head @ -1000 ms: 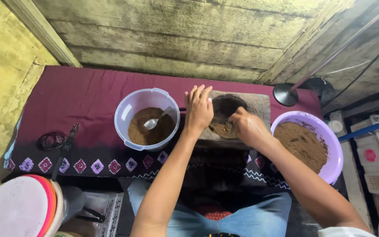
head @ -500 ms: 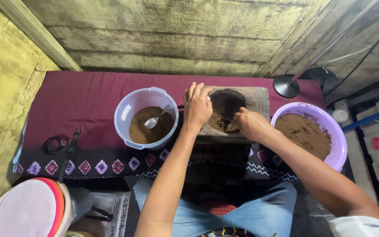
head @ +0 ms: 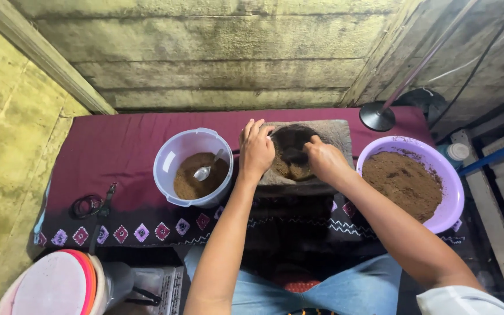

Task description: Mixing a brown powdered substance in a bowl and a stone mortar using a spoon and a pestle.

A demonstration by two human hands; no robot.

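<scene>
Since the earlier frames the right hand point(head: 325, 162) has drawn slightly back along the grinding slab point(head: 336, 133), while the left hand point(head: 256, 150) has kept its place on the slab's left edge. The left hand lies flat with fingers spread, palm down, holding nothing and steadying the stone. The right hand is curled around a dark lump point(head: 293, 153) resting on the slab's middle; whether it is a small grinding stone or packed paste, I cannot tell.

The slab sits on the bench point(head: 118, 146), covered by a maroon cloth, between a white bowl point(head: 173, 160) with brown powder and a metal spoon point(head: 205, 170) on the left and a purple basin point(head: 453, 192) of the same brown powder on the right.

The brown material on the slab looks damp and crumbly, likely to smear and stick to fingers rather than slide. The slab itself seems heavy and rigid, best pinned from its edge. The dark lump is best taken from above with a full curled grasp.

A lamp base point(head: 378, 116) stands behind the slab.
</scene>
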